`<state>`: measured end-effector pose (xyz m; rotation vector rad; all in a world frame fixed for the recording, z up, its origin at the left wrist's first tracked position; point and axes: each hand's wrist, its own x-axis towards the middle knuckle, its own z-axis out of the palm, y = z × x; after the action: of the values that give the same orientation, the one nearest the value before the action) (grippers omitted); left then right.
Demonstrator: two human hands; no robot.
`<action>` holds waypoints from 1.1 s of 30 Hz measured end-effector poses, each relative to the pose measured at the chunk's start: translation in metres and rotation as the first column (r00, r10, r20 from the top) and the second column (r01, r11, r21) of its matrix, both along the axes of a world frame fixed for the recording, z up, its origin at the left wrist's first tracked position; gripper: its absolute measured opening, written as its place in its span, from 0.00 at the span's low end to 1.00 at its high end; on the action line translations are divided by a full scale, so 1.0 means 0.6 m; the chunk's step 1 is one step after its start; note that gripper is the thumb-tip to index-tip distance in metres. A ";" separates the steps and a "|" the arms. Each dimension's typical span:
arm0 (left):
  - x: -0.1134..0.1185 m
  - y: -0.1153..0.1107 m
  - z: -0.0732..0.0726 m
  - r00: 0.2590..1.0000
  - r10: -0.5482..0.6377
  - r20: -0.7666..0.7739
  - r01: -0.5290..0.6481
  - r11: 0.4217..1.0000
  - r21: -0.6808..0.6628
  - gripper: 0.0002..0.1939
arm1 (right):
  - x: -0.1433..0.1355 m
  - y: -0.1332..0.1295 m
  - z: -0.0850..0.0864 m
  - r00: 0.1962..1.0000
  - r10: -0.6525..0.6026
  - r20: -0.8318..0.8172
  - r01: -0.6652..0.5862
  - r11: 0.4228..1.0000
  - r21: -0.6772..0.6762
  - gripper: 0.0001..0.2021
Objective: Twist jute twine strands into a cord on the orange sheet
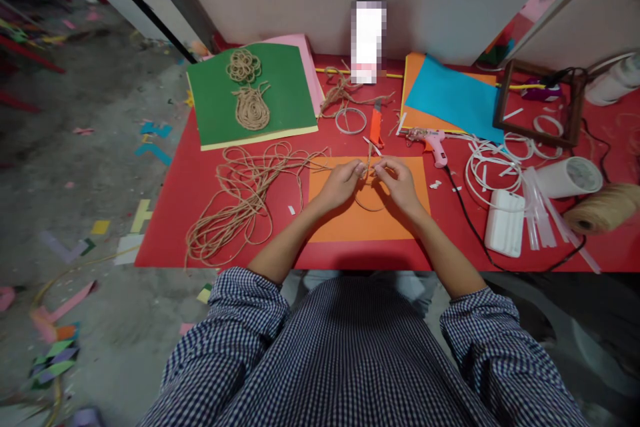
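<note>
Both my hands are close together above an orange sheet (325, 220) on the red table. My left hand (343, 183) is closed, pinching brown twine at its fingertips. Opposite it, my right hand (399, 181) pinches the twine too, a short gap away. A thin twine-coloured ring (370, 209) shows below and between the hands; its upper part is hidden. Loose twine (245, 197) lies tangled to the left, with a strand running toward my left hand. Behind the hands are an orange cutter (376, 127) and a pale ring (351, 121).
Coiled twine pieces (252, 107) rest on green paper (295, 87). A pink glue gun (437, 148) with a black cable lies right, near a blue sheet (450, 97), wooden frame (540, 135), white box (505, 223), glue sticks (541, 217) and twine spool (603, 209).
</note>
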<state>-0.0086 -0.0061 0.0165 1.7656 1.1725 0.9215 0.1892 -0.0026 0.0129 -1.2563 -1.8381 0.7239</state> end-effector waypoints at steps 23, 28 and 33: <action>-0.001 0.001 -0.003 0.960 -0.027 -0.278 0.060 0.992 0.108 0.20 | -0.011 -0.016 0.027 0.917 0.080 -0.392 -0.263 0.858 -0.442 0.19; -0.001 0.001 -0.006 0.937 -0.004 -0.349 0.047 0.992 0.115 0.19 | -0.011 -0.018 0.027 0.902 0.076 -0.425 -0.285 0.845 -0.453 0.17; -0.002 0.000 -0.001 0.927 -0.008 -0.376 0.058 0.991 0.122 0.20 | -0.010 -0.019 0.029 0.885 0.104 -0.455 -0.316 0.850 -0.422 0.14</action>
<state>-0.0099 -0.0062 0.0162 2.1287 1.3383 0.6683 0.1829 -0.0140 0.0305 -1.0798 -1.4913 1.5351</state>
